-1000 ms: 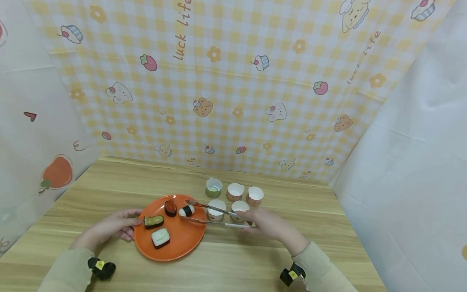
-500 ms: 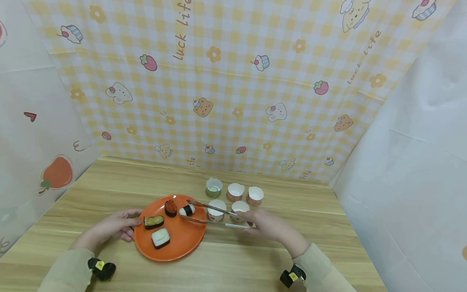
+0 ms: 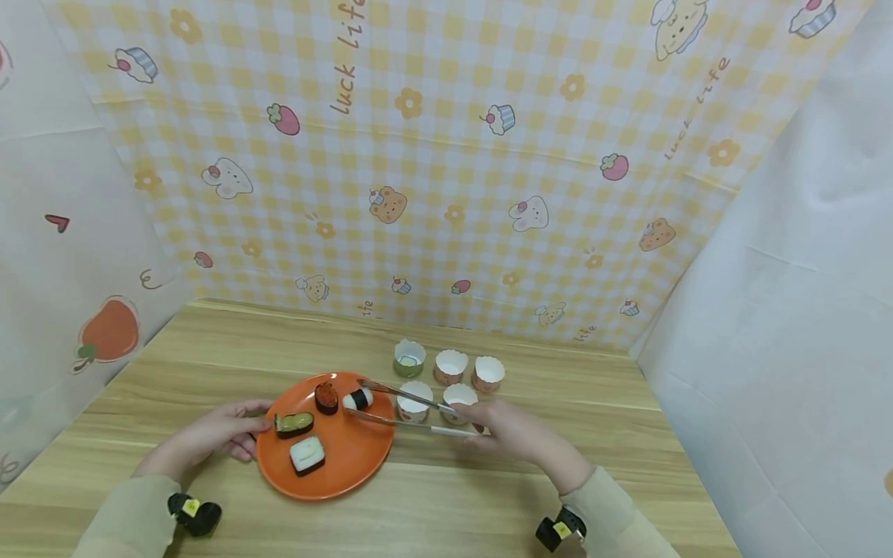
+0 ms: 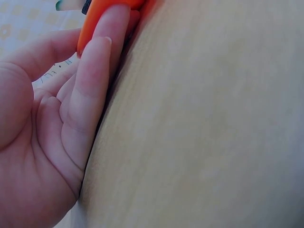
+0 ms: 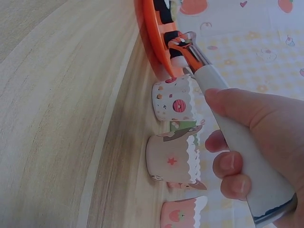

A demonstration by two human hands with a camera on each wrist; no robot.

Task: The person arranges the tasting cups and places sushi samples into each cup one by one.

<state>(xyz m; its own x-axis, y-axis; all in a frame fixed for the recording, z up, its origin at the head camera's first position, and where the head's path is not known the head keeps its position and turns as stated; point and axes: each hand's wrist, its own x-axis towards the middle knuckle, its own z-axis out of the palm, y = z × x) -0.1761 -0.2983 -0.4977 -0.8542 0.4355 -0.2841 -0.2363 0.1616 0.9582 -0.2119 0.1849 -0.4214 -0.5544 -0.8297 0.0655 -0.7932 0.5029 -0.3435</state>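
My left hand (image 3: 216,432) holds the left rim of an orange plate (image 3: 349,473), thumb on top and fingers at the edge; the left wrist view shows the rim between thumb and fingers (image 4: 90,80). On the plate lie a white rice roll with a black band (image 3: 358,400), an orange-topped sushi (image 3: 325,397), a green-yellow-topped sushi (image 3: 294,424) and a white-topped sushi (image 3: 308,454). My right hand (image 3: 512,428) grips tongs (image 5: 232,133) with white handles. Their spread metal tips reach over the plate, one on either side of the rice roll; contact cannot be told.
Several paper baking cups stand right of the plate: a green one (image 3: 408,359) at the back left, two (image 3: 450,367) (image 3: 487,374) beside it, and two (image 3: 415,403) (image 3: 458,403) under the tongs. Patterned cloth (image 3: 446,232) hangs behind the wooden table (image 3: 432,511).
The tongs' tips have shifted very slightly right over the plate and are still spread around the rice roll. The left hand and plate have not visibly moved.
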